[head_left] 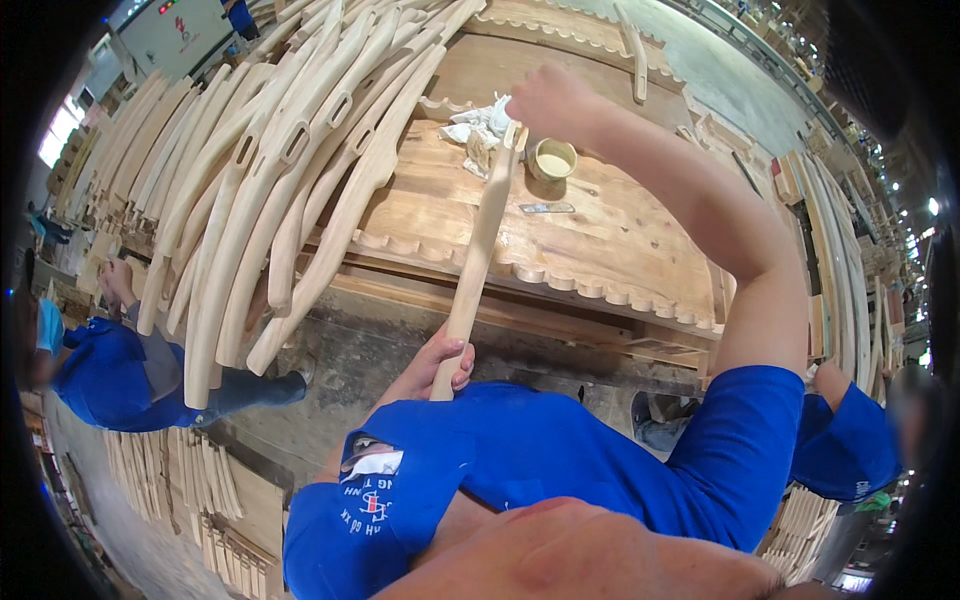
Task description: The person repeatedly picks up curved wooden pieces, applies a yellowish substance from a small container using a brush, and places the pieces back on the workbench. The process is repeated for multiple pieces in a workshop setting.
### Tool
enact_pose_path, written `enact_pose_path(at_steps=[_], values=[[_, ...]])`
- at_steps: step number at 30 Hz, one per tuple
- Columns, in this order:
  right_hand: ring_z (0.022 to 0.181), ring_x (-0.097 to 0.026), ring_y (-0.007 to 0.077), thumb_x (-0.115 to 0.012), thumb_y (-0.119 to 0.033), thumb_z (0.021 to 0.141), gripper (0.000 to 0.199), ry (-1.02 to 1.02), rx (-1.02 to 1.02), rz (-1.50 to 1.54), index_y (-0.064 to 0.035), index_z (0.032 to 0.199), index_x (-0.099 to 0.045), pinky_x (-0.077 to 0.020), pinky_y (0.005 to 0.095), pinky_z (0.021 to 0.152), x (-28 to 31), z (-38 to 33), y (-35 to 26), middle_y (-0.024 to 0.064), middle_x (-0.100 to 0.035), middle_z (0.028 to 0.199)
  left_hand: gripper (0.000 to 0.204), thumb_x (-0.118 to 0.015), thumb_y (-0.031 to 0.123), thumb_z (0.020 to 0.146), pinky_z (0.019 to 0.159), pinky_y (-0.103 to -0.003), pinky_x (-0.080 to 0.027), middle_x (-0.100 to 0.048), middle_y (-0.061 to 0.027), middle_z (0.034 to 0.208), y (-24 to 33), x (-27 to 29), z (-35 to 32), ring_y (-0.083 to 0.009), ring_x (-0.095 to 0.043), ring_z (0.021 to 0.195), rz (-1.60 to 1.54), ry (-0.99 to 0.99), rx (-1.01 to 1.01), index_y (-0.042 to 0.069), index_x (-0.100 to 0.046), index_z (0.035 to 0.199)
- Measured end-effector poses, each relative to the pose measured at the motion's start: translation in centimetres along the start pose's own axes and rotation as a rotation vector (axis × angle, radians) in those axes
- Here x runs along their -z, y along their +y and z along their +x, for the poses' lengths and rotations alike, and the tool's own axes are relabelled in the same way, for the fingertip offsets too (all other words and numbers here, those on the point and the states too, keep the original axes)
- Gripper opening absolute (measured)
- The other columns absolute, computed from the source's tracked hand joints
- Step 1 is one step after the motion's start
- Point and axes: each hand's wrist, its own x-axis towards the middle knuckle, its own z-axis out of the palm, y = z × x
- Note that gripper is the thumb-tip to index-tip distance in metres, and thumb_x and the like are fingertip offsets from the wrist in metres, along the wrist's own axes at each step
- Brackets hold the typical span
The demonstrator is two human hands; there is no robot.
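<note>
A long, pale, slightly curved wooden part (482, 245) slants away from my body over the table edge. Around its near end my left hand (443, 362) is closed, fingers wrapped about the wood. At the far end, which has a slot cut in it, my right hand (550, 102) is closed like a fist; what it grips, if anything, is hidden. Beside that end lies a crumpled white rag (478, 128). Just to the right stands a small cup (552, 160) of pale paste. A flat metal blade (547, 208) rests on the wood nearer to me.
Many similar slotted wooden parts (290, 150) are heaped at the left, overhanging the table. The wooden worktable (620, 230) has a scalloped front strip. One loose piece (635, 55) lies at the far side. A co-worker in blue (115, 375) is at the left, another (850, 440) at the right.
</note>
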Motion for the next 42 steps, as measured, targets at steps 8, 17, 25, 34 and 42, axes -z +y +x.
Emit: enact_pose_path(at_steps=[8, 17, 25, 34, 42], values=[[0.077, -0.064, 0.0263, -0.056, -0.016, 0.08, 0.013, 0.261, -0.494, 0.444, -0.0075, 0.079, -0.066, -0.0495, 0.0383, 0.065, -3.2, -2.9, 3.1, 0.0101, -0.065, 0.078, 0.048, -0.055, 0.022, 0.086, 0.039, -0.025, -0.04, -0.051, -0.0083, 0.07, -0.2, 1.6, -0.2, -0.0139, -0.048, 0.047, 0.005, 0.047, -0.027, 0.017, -0.029, 0.126], [0.079, -0.062, 0.0291, -0.055, -0.028, 0.085, 0.021, 0.21, -0.846, 1.215, -0.0112, 0.092, -0.066, -0.0479, 0.0393, 0.068, -14.4, -4.9, -5.9, 0.0109, -0.065, 0.082, 0.064, -0.052, 0.023, 0.089, 0.042, -0.023, -0.041, -0.051, -0.0067, 0.07, 0.0, 1.6, -0.2, -0.0109, -0.049, 0.05, -0.094, -0.098, 0.008, 0.022, -0.017, 0.142], [0.078, -0.06, 0.0251, -0.059, -0.025, 0.082, 0.012, 0.526, -0.96, 0.964, -0.0141, 0.083, -0.064, -0.0482, 0.0387, 0.064, -14.7, -3.3, -8.5, 0.0041, -0.061, 0.082, 0.068, -0.052, 0.023, 0.088, 0.042, -0.022, -0.042, -0.051, -0.0065, 0.07, 0.2, 1.3, -0.2, -0.011, -0.049, 0.05, -0.107, -0.099, 0.009, 0.022, -0.013, 0.143], [0.08, -0.058, 0.0232, -0.062, -0.019, 0.079, 0.005, 0.785, -0.723, 0.828, -0.0143, 0.08, -0.06, -0.0481, 0.0372, 0.062, -14.1, -4.9, -11.1, 0.0029, -0.059, 0.081, 0.068, -0.05, 0.024, 0.088, 0.044, -0.025, -0.043, -0.048, -0.0063, 0.073, -0.2, 1.8, -0.1, -0.0116, -0.047, 0.051, -0.136, -0.144, 0.006, 0.024, -0.011, 0.144], [0.077, -0.058, 0.0261, -0.063, -0.017, 0.076, 0.009, 0.706, -0.765, 0.77, -0.0106, 0.081, -0.058, -0.0483, 0.0369, 0.062, -14.5, -6.4, -12.5, 0.0057, -0.058, 0.081, 0.069, -0.057, 0.016, 0.077, 0.044, -0.026, -0.045, -0.049, -0.008, 0.079, 0.7, -0.8, 0.1, -0.0153, -0.051, 0.055, 0.116, 0.027, -0.128, 0.01, -0.025, 0.139]])
